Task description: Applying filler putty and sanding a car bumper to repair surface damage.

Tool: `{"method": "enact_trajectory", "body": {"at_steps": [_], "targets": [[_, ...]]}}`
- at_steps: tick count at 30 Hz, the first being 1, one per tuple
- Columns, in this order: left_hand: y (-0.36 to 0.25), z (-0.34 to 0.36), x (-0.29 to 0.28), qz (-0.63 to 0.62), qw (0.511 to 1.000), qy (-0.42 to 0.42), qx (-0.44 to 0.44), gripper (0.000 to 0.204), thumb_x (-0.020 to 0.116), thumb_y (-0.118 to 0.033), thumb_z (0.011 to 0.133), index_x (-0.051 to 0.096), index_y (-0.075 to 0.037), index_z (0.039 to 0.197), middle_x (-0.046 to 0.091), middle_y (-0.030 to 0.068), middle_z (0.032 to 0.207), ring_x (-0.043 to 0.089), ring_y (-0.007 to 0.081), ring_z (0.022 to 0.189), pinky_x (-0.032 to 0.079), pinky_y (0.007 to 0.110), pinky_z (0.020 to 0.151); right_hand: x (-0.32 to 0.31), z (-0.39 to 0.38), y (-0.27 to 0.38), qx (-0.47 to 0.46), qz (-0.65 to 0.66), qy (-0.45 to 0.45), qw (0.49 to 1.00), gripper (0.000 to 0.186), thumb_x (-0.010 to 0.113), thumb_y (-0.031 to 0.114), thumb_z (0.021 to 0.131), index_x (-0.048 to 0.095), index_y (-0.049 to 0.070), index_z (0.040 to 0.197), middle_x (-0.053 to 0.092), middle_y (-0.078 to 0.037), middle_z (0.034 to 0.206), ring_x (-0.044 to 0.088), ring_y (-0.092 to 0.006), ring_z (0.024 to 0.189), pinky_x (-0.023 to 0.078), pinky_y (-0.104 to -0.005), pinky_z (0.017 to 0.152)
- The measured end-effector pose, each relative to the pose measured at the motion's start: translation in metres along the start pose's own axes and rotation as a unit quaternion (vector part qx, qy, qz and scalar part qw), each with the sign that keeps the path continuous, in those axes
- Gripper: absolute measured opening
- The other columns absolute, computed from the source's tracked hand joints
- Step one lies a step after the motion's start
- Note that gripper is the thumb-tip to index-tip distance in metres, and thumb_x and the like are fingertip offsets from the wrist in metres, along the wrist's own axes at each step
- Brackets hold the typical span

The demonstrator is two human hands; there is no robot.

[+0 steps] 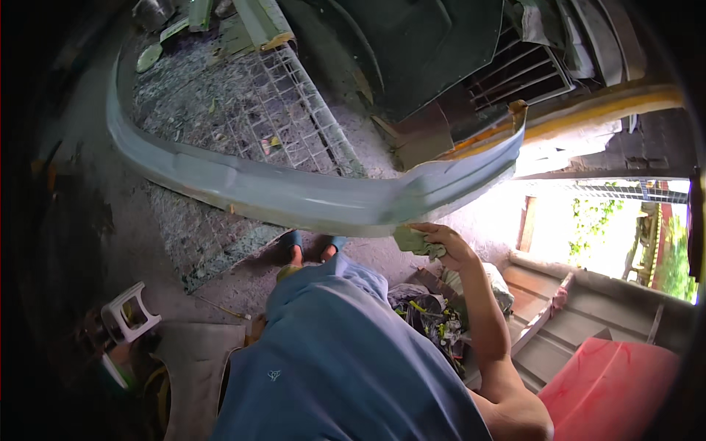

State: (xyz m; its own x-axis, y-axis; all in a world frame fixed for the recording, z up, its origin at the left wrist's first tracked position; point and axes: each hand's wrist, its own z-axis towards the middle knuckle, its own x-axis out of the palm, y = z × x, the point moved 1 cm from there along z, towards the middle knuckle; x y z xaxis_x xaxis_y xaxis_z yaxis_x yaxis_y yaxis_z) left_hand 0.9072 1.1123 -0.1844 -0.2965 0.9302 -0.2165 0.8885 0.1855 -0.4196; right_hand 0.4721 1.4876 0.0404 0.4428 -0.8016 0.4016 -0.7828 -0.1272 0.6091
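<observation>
A long, curved grey-blue bumper-like panel [294, 187] stretches across the scene, partly over a wire-mesh table [301, 110]. Its right end bends up and away from me, and a duller, greenish patch shows near its lower right. At that patch my right hand [454, 248] pinches a crumpled grey-green sheet [421, 242] against the panel's near edge. Whether the sheet is cloth or sandpaper I cannot make out. My left hand does not show anywhere.
Dark panels [434, 44] lean at the back right, beside a yellowish beam [610, 106]. A red panel [610, 389] lies at the lower right, and bagged clutter [434, 316] sits by my right side. A white stool [131, 314] stands on the left.
</observation>
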Motion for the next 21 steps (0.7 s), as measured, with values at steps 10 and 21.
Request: {"method": "enact_trajectory", "body": {"at_steps": [10,21], "targets": [[-0.056,0.022,-0.027,-0.151,0.987,0.032,-0.039,0.043,0.056,-0.033,0.092,0.053,-0.004,0.123,0.062,0.0096,0.11,0.059,0.0209,0.101,0.049,0.035,0.082,-0.01,0.03,-0.092,0.01,0.319,-0.063,0.946,0.035,0.048,0.009,0.09,0.053,-0.003,0.122,0.06,-0.012,0.108,0.06,-0.0202,0.086,0.053,-0.0355,0.071],[-0.037,0.039,-0.041,0.072,0.996,0.055,0.009,0.038,0.054,-0.03,0.089,0.059,-0.004,0.116,0.063,0.0097,0.101,0.06,0.0195,0.089,0.048,0.032,0.075,-0.008,0.019,-0.102,-0.045,0.232,-0.243,0.941,0.024,0.048,0.004,0.088,0.058,0.0,0.11,0.059,-0.01,0.1,0.062,-0.0228,0.088,0.056,-0.0376,0.073]]}}
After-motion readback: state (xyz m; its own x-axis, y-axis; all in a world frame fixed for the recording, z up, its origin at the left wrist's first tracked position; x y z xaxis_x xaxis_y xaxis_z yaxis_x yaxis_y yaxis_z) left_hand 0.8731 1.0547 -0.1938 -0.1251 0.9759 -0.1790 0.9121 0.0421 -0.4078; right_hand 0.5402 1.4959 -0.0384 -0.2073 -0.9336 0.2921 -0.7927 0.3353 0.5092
